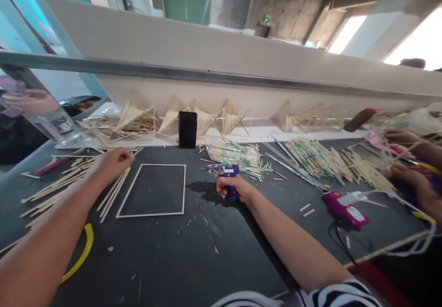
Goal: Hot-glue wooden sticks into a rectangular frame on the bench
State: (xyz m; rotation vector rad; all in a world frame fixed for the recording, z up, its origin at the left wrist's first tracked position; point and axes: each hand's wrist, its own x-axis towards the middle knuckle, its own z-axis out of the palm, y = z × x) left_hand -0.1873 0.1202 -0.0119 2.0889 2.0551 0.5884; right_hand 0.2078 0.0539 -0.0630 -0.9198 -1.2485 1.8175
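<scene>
I find the right grip (238,188) wrapped around a blue hot-glue gun (231,170), nozzle toward the left of the frame. The left grip (119,161), fingers curled, is at thin wooden sticks (116,186) left of centre; I cannot tell whether it pinches one. A square stick frame (184,189) lies flat on the counter (165,261), between the two. I judge the step in hand as stick selection for gluing; the next move calls for meeting nozzle and wood without nudging that square. Room lies lower centre; a black phone (187,130) and bagged sticks (235,153) limit the far side.
</scene>
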